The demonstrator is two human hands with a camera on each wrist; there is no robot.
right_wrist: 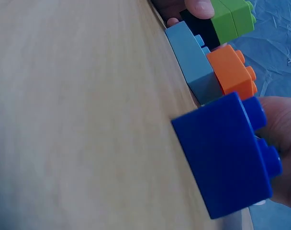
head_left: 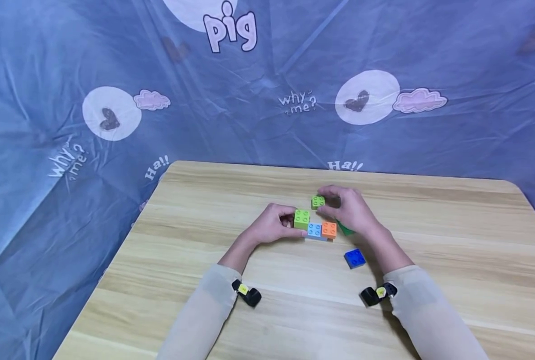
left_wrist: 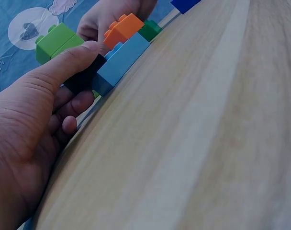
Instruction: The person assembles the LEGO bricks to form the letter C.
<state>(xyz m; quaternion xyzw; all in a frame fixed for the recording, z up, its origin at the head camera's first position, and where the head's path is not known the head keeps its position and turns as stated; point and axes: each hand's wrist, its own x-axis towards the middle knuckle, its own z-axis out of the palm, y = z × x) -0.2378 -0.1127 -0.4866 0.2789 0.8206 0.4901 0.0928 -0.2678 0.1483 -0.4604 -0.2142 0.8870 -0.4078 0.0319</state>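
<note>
My left hand [head_left: 274, 223] grips the left end of a brick assembly between thumb and fingers. A light green top [head_left: 302, 218] stands over a black brick [left_wrist: 85, 76], partly hidden by my thumb. To its right are a light blue brick [left_wrist: 121, 62] and an orange brick [head_left: 329, 229] standing on the blue one's right part. My right hand [head_left: 350, 207] pinches a small light green brick [head_left: 318, 202] just behind the assembly, thumb on the near side. In the right wrist view that brick is hidden, with part of my right hand [right_wrist: 282, 139] showing behind a blue brick.
The blue brick [head_left: 355, 258] lies apart on the wooden table [head_left: 272, 310], near my right wrist. A dark green brick [head_left: 346, 228] sits partly under my right hand. Behind the table hangs a blue printed cloth [head_left: 249, 125].
</note>
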